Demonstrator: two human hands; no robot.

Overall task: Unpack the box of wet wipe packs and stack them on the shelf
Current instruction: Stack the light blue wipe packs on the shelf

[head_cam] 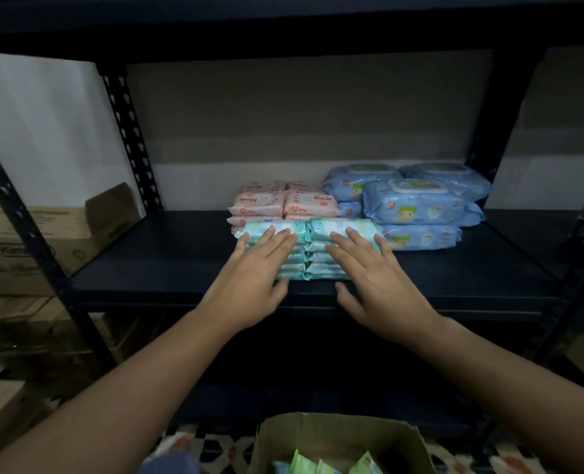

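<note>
On the shelf (181, 254), front edge: two teal stacks (309, 249) side by side, pink packs (283, 203) right behind, blue packs (417, 206) to the right. Left hand (249, 268) and right hand (379, 271) lie flat on the stack tops and fronts, fingers straight, gripping nothing. Box (338, 443) below has green packs left. Risks: uneven push skews the soft stacks or slides top packs off; shoving hard knocks the pink ones back; stacks sit near the lip, could tip off forward.
</note>
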